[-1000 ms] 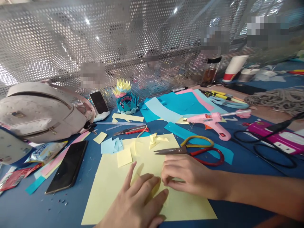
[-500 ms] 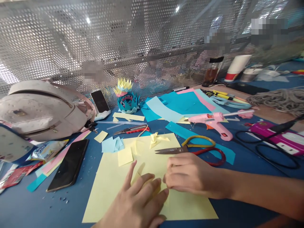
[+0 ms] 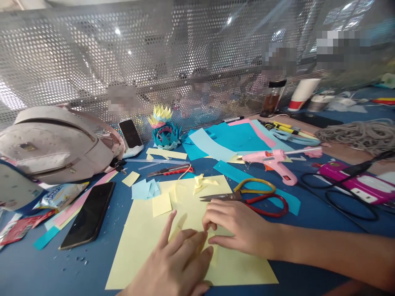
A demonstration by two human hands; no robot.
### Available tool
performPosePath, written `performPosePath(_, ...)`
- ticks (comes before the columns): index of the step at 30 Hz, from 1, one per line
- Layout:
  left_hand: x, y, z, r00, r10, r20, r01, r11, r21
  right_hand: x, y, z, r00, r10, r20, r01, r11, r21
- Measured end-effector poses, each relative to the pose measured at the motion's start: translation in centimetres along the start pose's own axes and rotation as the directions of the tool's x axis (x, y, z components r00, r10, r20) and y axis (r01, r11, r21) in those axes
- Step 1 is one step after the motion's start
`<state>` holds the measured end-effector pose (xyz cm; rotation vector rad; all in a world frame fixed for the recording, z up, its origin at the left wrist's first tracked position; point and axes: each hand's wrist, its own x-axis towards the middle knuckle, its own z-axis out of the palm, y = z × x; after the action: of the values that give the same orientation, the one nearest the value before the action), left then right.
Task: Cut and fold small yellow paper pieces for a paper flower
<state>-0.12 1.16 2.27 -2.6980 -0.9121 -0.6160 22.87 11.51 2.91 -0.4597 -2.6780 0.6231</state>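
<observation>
- My left hand (image 3: 173, 263) is spreading over the yellow sheet (image 3: 135, 246) at the near middle of the table (image 3: 83, 279); its fingers are hiding their hold, so I cannot tell what they are gripping.
- My right hand (image 3: 237, 228) is curling beside it, thumb and forefinger standing apart.
- Scissors (image 3: 220, 197) are lying just beyond my right hand.
- A folded yellow piece (image 3: 200, 181) is resting toward the sheet's far edge.

Right hand (image 3: 239, 224) sits further left, thumb parted.
At lower centre of the frame, its fingertips are closer to the left hand (image 3: 175, 257); thumb, tucked against curled fingers half a second ago, now extends below them.
</observation>
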Motion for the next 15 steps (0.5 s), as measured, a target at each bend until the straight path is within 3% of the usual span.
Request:
performPosePath(4,0.09,0.09,0.06,1.000,-0.019,-0.005,0.019,1.000,-0.010,0.12,-0.61,0.33,0.991,0.129,0.024,-0.128,0.990,-0.054)
performPosePath(7,0.04,0.18,0.06,0.999,-0.032,0.004,0.032,0.999,-0.017,0.04,-0.98,0.39,0.989,0.151,0.011,-0.150,0.987,-0.052)
performPosePath(15,0.11,0.14,0.10,1.000,-0.026,0.008,0.026,1.000,-0.001,0.03,-0.49,0.77,0.992,-0.001,-0.130,0.007,0.999,0.048)
